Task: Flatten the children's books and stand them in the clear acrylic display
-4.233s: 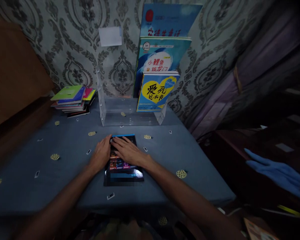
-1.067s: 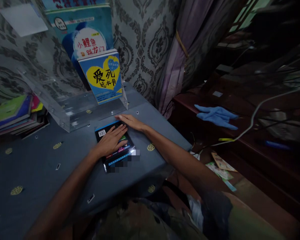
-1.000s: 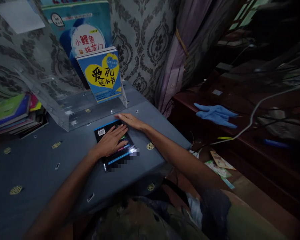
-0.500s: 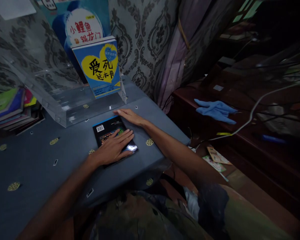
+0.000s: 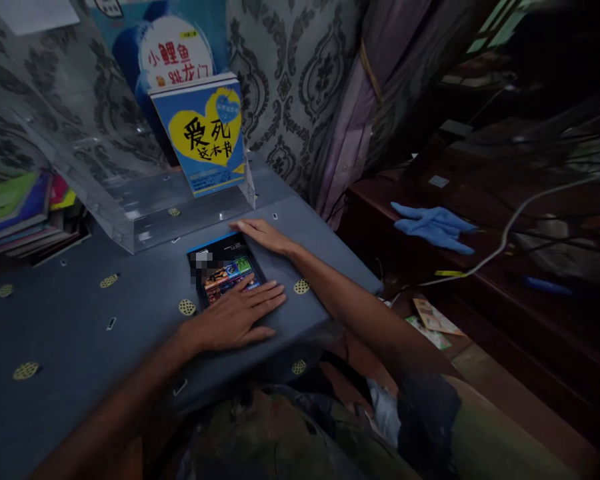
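A dark book [image 5: 222, 268] with a blue top edge lies flat on the blue-grey tablecloth [image 5: 80, 320]. My left hand [image 5: 236, 317] lies flat, fingers spread, over the book's near end. My right hand [image 5: 263, 234] rests flat at the book's far right corner, fingers stretched out. Just beyond stands a clear acrylic book stand [image 5: 145, 217]. In it leans a blue book with a yellow heart [image 5: 204, 133], with a larger blue book [image 5: 173, 47] behind it.
A stack of colourful books [image 5: 20, 207] lies at the far left. The table's right edge drops off near a purple curtain [image 5: 360, 107]. A blue cloth [image 5: 433, 227] lies on a dark wooden bench at the right. Papers [image 5: 433, 320] lie on the floor.
My left hand has slid back toward me along the book, baring more of its cover. My right hand has stayed at the far corner. The view swung right since the oldest frame.
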The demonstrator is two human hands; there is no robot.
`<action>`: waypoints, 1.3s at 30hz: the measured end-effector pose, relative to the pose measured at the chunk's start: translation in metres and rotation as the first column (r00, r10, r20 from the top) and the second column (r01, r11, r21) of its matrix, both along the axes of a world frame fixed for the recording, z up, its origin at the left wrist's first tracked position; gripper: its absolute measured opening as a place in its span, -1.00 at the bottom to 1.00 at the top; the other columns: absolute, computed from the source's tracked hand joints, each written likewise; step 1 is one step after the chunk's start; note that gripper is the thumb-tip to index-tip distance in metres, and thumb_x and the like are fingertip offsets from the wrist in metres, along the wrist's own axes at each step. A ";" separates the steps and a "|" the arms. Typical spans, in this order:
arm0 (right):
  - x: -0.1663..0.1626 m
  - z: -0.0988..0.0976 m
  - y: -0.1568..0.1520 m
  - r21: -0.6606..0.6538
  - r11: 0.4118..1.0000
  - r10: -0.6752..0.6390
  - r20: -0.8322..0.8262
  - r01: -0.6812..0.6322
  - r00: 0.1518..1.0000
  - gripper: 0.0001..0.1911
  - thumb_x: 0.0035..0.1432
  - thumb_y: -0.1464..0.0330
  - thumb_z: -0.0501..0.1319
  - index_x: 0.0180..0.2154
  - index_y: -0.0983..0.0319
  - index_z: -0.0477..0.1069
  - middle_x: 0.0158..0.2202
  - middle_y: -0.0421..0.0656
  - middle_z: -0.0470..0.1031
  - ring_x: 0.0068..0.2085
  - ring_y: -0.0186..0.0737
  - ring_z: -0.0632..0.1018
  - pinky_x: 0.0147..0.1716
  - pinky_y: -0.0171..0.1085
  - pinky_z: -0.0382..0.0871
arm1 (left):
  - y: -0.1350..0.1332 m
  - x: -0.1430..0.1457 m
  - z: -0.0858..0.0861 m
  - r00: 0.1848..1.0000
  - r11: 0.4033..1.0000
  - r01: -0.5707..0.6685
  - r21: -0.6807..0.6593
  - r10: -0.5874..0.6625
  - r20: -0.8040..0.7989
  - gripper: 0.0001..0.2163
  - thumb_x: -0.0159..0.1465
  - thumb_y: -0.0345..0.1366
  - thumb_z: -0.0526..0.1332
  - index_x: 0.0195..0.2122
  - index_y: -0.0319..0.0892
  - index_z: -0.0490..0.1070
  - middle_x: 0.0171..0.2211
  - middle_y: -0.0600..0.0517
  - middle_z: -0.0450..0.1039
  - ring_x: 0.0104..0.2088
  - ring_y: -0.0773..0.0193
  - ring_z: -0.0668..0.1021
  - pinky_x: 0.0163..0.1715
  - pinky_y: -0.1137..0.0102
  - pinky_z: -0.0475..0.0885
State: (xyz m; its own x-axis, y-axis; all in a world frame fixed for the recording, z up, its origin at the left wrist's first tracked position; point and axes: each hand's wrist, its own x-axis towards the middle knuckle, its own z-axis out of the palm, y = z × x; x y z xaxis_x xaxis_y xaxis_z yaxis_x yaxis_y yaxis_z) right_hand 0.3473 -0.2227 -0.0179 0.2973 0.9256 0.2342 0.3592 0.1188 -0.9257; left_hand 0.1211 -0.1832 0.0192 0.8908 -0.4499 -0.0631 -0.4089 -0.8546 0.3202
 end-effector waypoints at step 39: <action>-0.002 -0.003 0.001 -0.005 0.999 -0.032 0.010 0.032 0.999 -0.33 0.25 -0.20 0.06 0.03 0.16 0.55 0.14 -0.03 0.53 0.17 0.04 0.51 0.28 0.11 0.24 | 0.045 -0.114 -0.018 0.931 0.924 -0.347 0.159 0.319 0.176 -0.36 0.52 -0.03 -0.12 0.47 -0.06 -0.46 0.46 -0.08 -0.10 0.43 0.11 0.08 0.41 0.05 -0.07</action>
State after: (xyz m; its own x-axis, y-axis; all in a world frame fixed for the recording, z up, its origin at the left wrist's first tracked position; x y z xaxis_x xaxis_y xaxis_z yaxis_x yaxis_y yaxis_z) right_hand 0.3450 -0.2222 -0.0208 0.3245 0.9168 0.2326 0.3715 0.1027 -0.9228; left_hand 0.0067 -0.1377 0.0016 0.9927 -0.1183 0.0238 -0.1202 -0.9874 0.1027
